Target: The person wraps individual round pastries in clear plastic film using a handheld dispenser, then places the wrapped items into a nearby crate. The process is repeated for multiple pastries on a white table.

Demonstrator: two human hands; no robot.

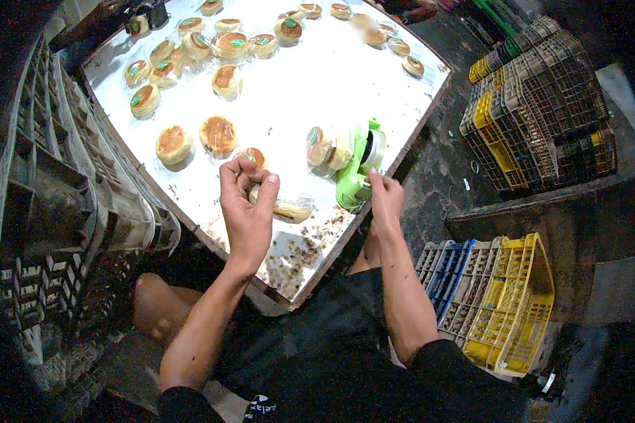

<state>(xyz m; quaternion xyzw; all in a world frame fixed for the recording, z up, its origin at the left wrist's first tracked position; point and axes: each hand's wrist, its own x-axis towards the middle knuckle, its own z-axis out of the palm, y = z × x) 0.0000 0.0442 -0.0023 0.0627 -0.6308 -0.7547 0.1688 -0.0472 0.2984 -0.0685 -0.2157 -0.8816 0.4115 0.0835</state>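
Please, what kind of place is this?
Probably a small bakery packing area: wrapped round buns lie on a white table, a green tape dispenser stands near, and plastic crates are stacked around.

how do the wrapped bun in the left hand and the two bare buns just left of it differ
The wrapped bun is pinched in the left hand, in clear film with a green sticker. The two bare buns lie flat on the table, apparently unwrapped, no sticker. Both are round and golden-brown.

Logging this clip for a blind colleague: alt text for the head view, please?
A seated person's left hand pinches a plastic-wrapped round bun while the right hand touches a green tape dispenser at the edge of a shiny metal table scattered with wrapped buns.
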